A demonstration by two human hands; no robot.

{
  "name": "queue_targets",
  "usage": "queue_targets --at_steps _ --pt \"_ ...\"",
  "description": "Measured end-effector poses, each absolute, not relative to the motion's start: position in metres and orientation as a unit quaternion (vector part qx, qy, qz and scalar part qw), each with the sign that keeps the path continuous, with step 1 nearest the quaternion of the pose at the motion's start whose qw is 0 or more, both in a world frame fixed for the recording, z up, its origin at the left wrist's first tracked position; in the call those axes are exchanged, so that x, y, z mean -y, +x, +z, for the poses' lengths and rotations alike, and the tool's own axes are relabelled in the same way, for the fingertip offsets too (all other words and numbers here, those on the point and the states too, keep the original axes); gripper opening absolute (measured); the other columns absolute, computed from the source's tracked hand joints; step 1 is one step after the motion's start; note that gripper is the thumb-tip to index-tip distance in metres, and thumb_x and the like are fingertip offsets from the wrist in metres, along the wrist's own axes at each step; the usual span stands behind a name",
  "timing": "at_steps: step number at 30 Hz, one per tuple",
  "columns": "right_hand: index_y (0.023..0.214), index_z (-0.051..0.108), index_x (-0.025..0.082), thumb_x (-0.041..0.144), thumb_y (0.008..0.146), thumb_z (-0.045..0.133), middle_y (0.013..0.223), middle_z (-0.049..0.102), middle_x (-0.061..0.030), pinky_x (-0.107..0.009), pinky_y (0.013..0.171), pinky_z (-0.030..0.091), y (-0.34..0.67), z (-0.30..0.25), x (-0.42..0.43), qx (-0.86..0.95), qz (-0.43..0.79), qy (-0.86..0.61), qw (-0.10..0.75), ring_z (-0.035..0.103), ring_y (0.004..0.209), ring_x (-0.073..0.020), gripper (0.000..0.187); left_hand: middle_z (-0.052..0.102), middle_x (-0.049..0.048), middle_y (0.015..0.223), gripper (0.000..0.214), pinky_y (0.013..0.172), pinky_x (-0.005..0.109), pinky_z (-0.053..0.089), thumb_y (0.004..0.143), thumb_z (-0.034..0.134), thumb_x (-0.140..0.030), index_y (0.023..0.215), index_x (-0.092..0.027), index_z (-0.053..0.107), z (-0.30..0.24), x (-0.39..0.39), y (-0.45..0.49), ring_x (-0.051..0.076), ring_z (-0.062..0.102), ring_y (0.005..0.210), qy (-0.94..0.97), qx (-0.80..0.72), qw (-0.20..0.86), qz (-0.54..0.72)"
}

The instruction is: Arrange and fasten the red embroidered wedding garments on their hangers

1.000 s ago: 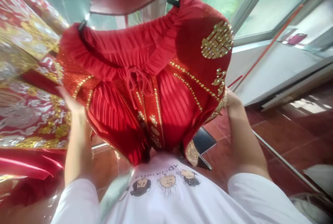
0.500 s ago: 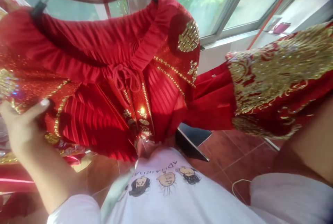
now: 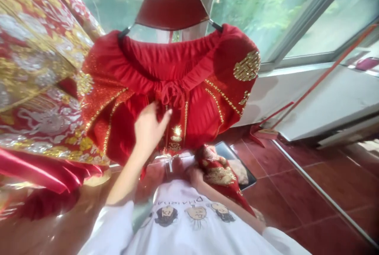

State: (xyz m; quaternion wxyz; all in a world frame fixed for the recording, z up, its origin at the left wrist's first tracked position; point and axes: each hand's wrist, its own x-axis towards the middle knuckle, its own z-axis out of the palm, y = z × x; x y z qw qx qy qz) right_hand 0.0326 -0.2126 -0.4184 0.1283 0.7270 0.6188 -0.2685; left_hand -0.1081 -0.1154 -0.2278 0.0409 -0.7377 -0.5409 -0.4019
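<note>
A red costume [image 3: 231, 89] with a gathered neckline, tied bow and gold beading hangs before me. In front of its pleated middle is my left hand [image 3: 148, 126], thumb and fingers apart, nothing held; blur hides whether the fingertips touch the pleats. My right hand [image 3: 194, 176] is low, close to my shirt, and looks curled at the edge of a bunched red-and-gold embroidered cloth [image 3: 220, 174]. That cloth lies along my right forearm. The fingers of this hand are mostly hidden, and blurred.
The costume hangs on a hanger with a dark red centre [image 3: 173, 10]. Another heavily embroidered gold-and-silver garment [image 3: 38, 77] hangs at left. A dark flat panel [image 3: 248, 178] lies on the tiled floor [image 3: 275, 192]. A long red handle [image 3: 328, 77] leans by the window.
My left hand has moved right, from the costume's left side to its middle. My right arm has come inward, and the embroidered cloth stretched out at right is now bunched low beside it.
</note>
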Motion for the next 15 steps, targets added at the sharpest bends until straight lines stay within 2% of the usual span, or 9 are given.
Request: queue_targets --at_steps 2,4,6,8,10,13,15 --pt "0.116 0.058 0.011 0.035 0.094 0.056 0.109 0.061 -0.0086 -0.034 0.085 0.054 0.036 -0.423 0.211 -0.613 -0.275 0.726 0.149 0.061 0.097 -0.0153 0.032 0.069 0.0098 0.080 0.027 0.061 0.027 0.045 0.094 0.049 -0.037 0.089 -0.015 0.063 -0.242 0.098 -0.096 0.021 0.066 0.070 -0.741 0.571 -0.009 -0.353" --pt "0.108 0.062 0.009 0.032 0.095 0.054 0.103 0.064 -0.0098 -0.034 0.084 0.054 0.041 -0.416 0.204 -0.616 -0.268 0.725 0.147 0.063 0.095 -0.0161 0.028 0.068 0.0103 0.076 0.031 0.061 0.027 0.044 0.098 0.041 -0.030 0.080 -0.015 0.062 -0.260 0.086 -0.096 0.021 0.066 0.067 -0.738 0.578 -0.041 -0.345" --pt "0.103 0.066 0.008 0.032 0.096 0.050 0.098 0.067 -0.0132 -0.036 0.084 0.054 0.047 -0.396 0.193 -0.632 -0.249 0.724 0.119 0.066 0.094 -0.0206 0.029 0.069 0.0113 0.081 0.034 0.064 0.027 0.045 0.100 0.035 -0.026 0.083 -0.015 0.063 -0.287 0.087 -0.102 0.019 0.067 0.070 -0.742 0.581 -0.075 -0.327" --pt "0.114 0.066 0.011 0.035 0.099 0.042 0.100 0.068 -0.0155 -0.038 0.085 0.053 0.055 -0.365 0.183 -0.652 -0.218 0.723 0.067 0.067 0.097 -0.0253 0.037 0.069 0.0117 0.078 0.036 0.062 0.027 0.045 0.100 0.034 -0.024 0.084 -0.014 0.064 -0.323 0.098 -0.111 0.019 0.067 0.068 -0.749 0.591 -0.105 -0.280" --pt "0.131 0.057 0.017 0.038 0.101 0.034 0.107 0.068 -0.0140 -0.038 0.086 0.053 0.065 -0.325 0.177 -0.679 -0.157 0.716 -0.043 0.067 0.099 -0.0245 0.043 0.064 0.0082 0.062 0.037 0.055 0.026 0.044 0.098 0.039 -0.022 0.072 -0.013 0.063 -0.362 0.114 -0.121 0.016 0.062 0.056 -0.759 0.594 -0.127 -0.233" --pt "0.125 0.061 0.016 0.031 0.098 0.041 0.115 0.067 -0.0117 -0.033 0.091 0.054 0.083 -0.268 0.172 -0.715 0.021 0.596 -0.364 0.067 0.103 -0.0198 0.037 0.055 -0.0018 0.054 0.034 0.049 0.019 0.044 0.097 0.052 -0.028 0.066 -0.014 0.058 -0.403 0.137 -0.133 0.008 0.053 0.046 -0.788 0.567 -0.160 -0.177" --pt "0.122 0.063 0.017 0.022 0.095 0.045 0.122 0.064 -0.0096 -0.030 0.097 0.052 0.093 -0.238 0.165 -0.726 0.103 0.476 -0.485 0.062 0.113 -0.0177 0.033 0.052 -0.0043 0.053 0.032 0.045 0.017 0.040 0.092 0.061 -0.032 0.066 -0.015 0.057 -0.405 0.143 -0.138 0.007 0.052 0.045 -0.810 0.539 -0.165 -0.164"
